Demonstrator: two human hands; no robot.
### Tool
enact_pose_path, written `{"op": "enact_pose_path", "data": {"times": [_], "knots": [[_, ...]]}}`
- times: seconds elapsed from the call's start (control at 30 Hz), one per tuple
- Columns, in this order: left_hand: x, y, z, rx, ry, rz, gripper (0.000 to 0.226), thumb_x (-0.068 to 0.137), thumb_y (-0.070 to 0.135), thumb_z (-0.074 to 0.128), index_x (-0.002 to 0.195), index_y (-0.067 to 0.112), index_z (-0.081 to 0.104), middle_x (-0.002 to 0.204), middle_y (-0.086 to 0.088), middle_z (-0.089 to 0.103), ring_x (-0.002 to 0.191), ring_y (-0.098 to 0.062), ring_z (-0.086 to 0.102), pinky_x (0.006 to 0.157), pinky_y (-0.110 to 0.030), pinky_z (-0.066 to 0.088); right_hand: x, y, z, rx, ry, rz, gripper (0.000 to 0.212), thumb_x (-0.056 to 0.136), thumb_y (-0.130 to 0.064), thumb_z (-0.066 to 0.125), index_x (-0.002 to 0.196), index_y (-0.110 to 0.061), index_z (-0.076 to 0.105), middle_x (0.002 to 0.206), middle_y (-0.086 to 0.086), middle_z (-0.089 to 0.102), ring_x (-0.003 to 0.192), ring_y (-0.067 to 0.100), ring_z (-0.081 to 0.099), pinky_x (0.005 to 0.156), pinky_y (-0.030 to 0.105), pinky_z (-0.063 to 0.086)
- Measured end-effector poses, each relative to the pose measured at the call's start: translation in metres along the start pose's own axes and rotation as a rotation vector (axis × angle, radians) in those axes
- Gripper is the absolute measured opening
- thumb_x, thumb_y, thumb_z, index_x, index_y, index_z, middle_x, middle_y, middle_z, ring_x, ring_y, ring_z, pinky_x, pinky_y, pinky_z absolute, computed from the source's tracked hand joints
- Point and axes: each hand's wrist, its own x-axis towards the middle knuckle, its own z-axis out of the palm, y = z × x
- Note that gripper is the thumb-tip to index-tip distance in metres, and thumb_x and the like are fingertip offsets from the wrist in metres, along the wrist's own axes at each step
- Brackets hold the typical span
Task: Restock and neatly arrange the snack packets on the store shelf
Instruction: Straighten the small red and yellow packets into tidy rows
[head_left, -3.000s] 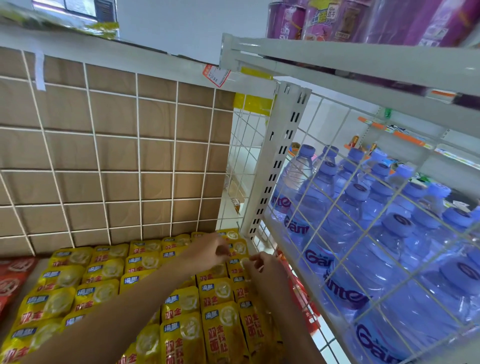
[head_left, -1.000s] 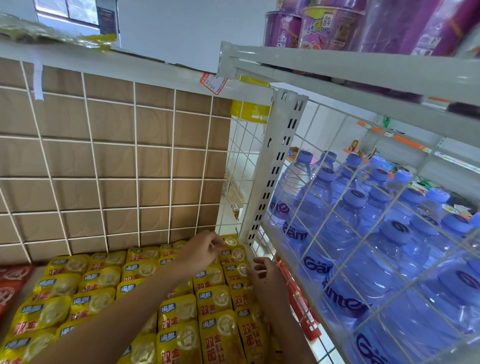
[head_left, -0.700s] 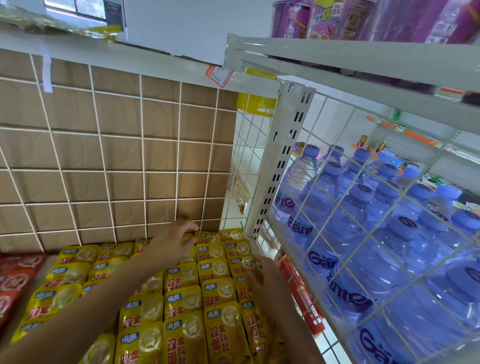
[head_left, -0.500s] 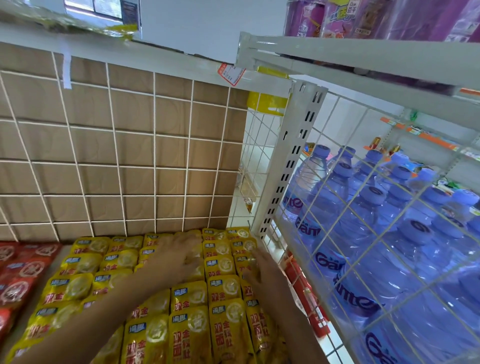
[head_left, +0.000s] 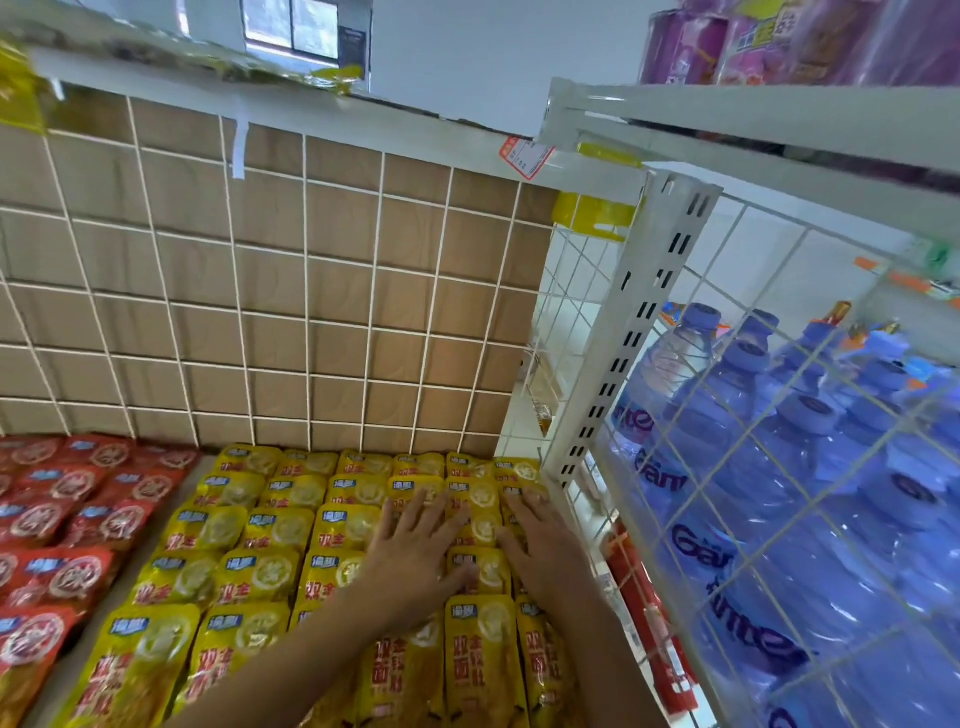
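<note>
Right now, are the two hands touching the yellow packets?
Touching. In the head view, the left hand and the right hand both lie flat, fingers straight, on the yellow packets, with no gap showing beneath them.

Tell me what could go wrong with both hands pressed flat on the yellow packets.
Pressing with the left hand and right hand could slide the overlapping yellow packets out of their rows. The rightmost column lies right beside the white post, so packets pushed that way might snag or buckle there.

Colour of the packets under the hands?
The packets are yellow with red lettering, blue labels; head view.
</note>
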Motion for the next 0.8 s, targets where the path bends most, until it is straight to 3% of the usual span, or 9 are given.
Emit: {"op": "enact_pose_path", "data": {"times": [0.13,0.27,0.4,0.57,0.8], "knots": [[0.001,0.0,0.0,-0.002,0.008,-0.001,0.119,0.038,0.084,-0.036,0.146,0.039,-0.011,0.155,0.009,-0.018,0.133,-0.012,-0.029,0.11,-0.046,-0.019,0.002,0.001,0.002,-0.012,-0.009,0.003,0.057,0.096,-0.05,0.032,0.148,-0.03,0.019,0.157,-0.005,0.012,0.145,0.013,0.007,0.116,0.033,0.014],[0.0,0.001,-0.003,-0.019,0.016,0.006,0.117,0.043,0.085,-0.029,0.147,0.039,-0.005,0.156,0.008,-0.014,0.14,-0.014,-0.021,0.11,-0.044,-0.017,0.008,-0.003,-0.002,0.001,0.052,0.017,0.068,0.084,-0.059,0.025,0.144,-0.029,0.031,0.153,-0.004,0.026,0.141,0.015,0.021,0.115,0.036,0.021],[0.007,0.002,-0.013,-0.028,0.013,-0.006,0.104,0.059,0.086,-0.004,0.149,0.033,0.006,0.158,0.006,-0.002,0.144,-0.016,-0.009,0.115,-0.042,-0.008,0.026,-0.009,-0.009,-0.006,0.066,0.005,0.055,0.094,-0.051,0.036,0.143,-0.026,0.033,0.153,0.0,0.028,0.141,0.018,0.021,0.115,0.037,0.019],[0.035,-0.001,-0.025,0.039,0.0,-0.033,0.068,0.094,0.053,0.035,0.15,0.023,0.01,0.158,0.004,0.003,0.145,-0.017,-0.001,0.117,-0.041,0.002,0.049,-0.009,-0.013,-0.102,0.005,-0.043,0.053,0.095,-0.049,0.038,0.14,-0.022,0.037,0.149,0.001,0.035,0.137,0.019,0.029,0.113,0.04,0.025],[0.059,0.002,-0.032,0.11,-0.057,0.026,0.065,0.096,0.052,0.031,0.15,0.022,0.012,0.157,0.002,0.011,0.144,-0.016,0.006,0.116,-0.041,0.005,0.059,-0.006,-0.006,-0.173,-0.072,-0.078,0.048,0.096,-0.046,0.035,0.142,-0.03,0.035,0.154,-0.01,0.024,0.141,0.013,0.019,0.112,0.039,0.019]]}}
